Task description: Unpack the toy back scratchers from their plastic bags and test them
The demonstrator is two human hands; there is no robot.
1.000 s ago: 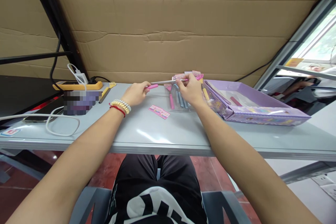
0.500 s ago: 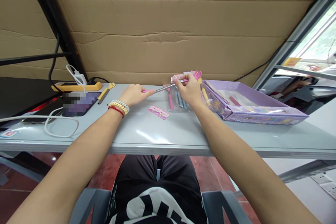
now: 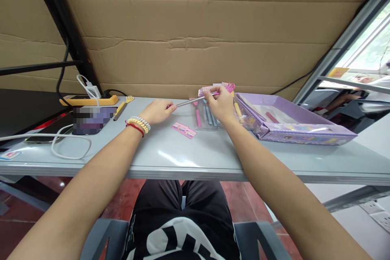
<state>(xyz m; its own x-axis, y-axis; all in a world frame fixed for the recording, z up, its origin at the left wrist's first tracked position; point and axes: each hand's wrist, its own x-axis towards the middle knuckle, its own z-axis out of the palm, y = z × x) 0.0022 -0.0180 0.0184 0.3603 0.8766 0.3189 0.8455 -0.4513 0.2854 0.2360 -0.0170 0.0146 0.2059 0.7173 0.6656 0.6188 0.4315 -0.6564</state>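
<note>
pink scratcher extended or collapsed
Extended: the pink scratcher shows its metal rod between left hand and right hand; whether fully, cannot tell.

The head camera looks from the seated wearer's eye level, facing forward and steeply down over the grey desk (image 3: 189,150), with the lap (image 3: 161,199) at 6 o'clock and the cardboard panel (image 3: 195,20) closing the view at 12. It sits within arm's reach of the work: the forearms enter from 8 and 4 o'clock, and both hands fall near mid-picture. The wide field takes in a black post (image 3: 57,16) at 10 o'clock and a window (image 3: 370,46) between 2 and 3.
</note>
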